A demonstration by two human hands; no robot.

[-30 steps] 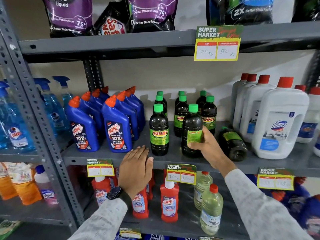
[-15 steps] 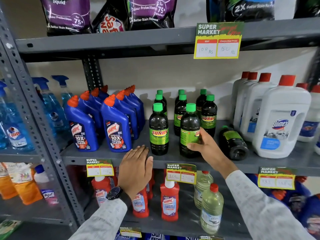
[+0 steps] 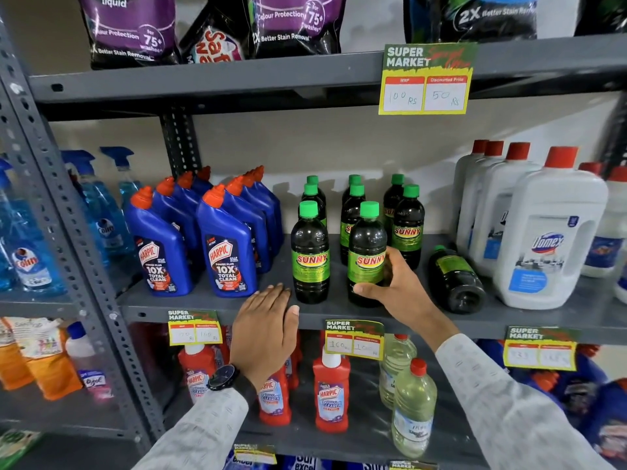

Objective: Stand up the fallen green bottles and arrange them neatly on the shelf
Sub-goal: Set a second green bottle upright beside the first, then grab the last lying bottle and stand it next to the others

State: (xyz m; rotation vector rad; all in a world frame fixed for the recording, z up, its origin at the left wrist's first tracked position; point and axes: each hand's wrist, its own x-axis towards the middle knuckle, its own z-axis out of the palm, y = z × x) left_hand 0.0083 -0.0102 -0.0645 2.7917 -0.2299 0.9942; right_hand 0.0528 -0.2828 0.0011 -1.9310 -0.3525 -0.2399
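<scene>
Shelving fills the view, grey steel, and the middle shelf (image 3: 210, 301) is where the action is. Right of the grip stand the big white Domex jugs (image 3: 549, 228); off to its left, the blue Harpic bottles (image 3: 227, 245) in two files. Right hand (image 3: 395, 286) is wrapped around the front green bottle (image 3: 367, 252), thumb across the lower label, fingers behind, bottle upright on the shelf with its SUNNY label facing out. Just left of the grip, a second front bottle (image 3: 310, 256) stands alone, untouched. Behind the grip, more green-capped bottles (image 3: 407, 225) stand in rows toward the back wall. Right of the grip, between it and the jugs, one fallen bottle (image 3: 456, 279) lies on its side, base toward the shelf edge, cap pointing back. Left hand (image 3: 268, 330) lies flat and open on the shelf lip, holding nothing, fingertips near the lone front bottle's base, a dark wristwatch (image 3: 222, 381) below it.
</scene>
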